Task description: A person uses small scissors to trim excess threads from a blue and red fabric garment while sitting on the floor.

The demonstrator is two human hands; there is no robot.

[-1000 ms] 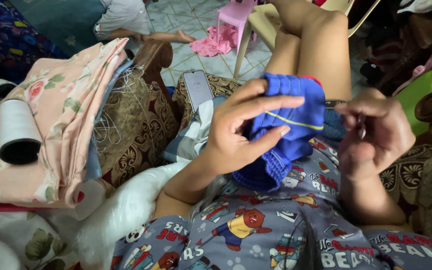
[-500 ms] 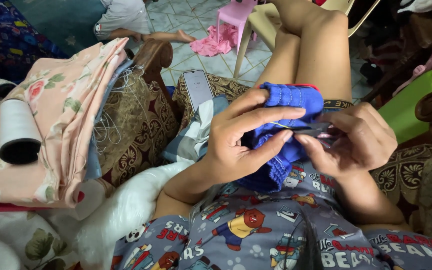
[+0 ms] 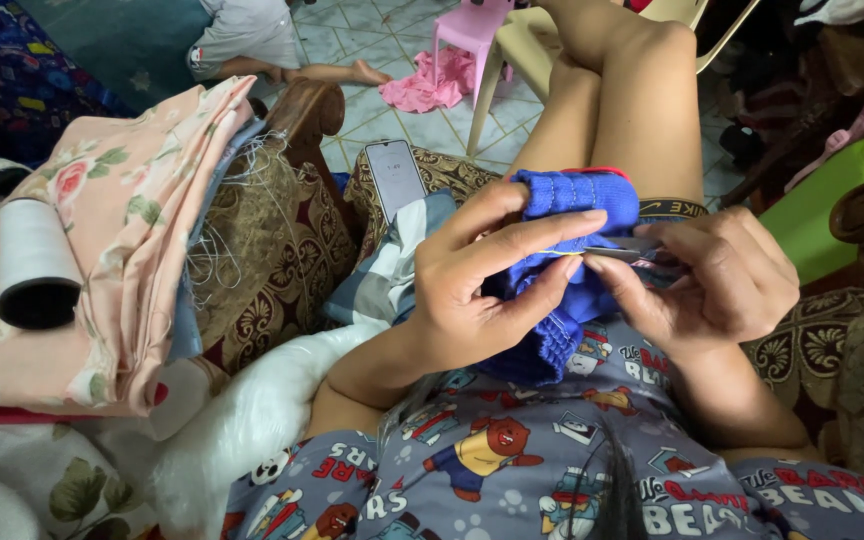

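— How are the two hands set?

— The left hand (image 3: 482, 290) comes up from the lower middle, palm toward the camera, fingers spread and curled over a blue knitted piece (image 3: 562, 270). Thumb and forefinger pinch its upper edge, so the hand is closed on the cloth. The right hand (image 3: 712, 275) comes in from the right with its knuckles up and its fingers bent inward, meeting the left hand's fingertips.

— Is the right hand gripping anything?

— It looks pinched on a small metal tool (image 3: 632, 253), perhaps snips; the view is too blurred there to name it surely. The tool's tip lies at the yellow line in the knit.

— Where does the knitted piece sit?

— Above the lap, held between both hands, in front of the raised bare knee (image 3: 642, 90). Its lower ribbed end hangs down against the printed shirt (image 3: 512, 470).

— What else can be counted?

— One phone (image 3: 395, 176) on the patterned cushion, one white thread cone (image 3: 32, 262) on the floral pink cloth (image 3: 122, 230) at the left, one pink plastic chair (image 3: 467, 30) on the tiled floor.
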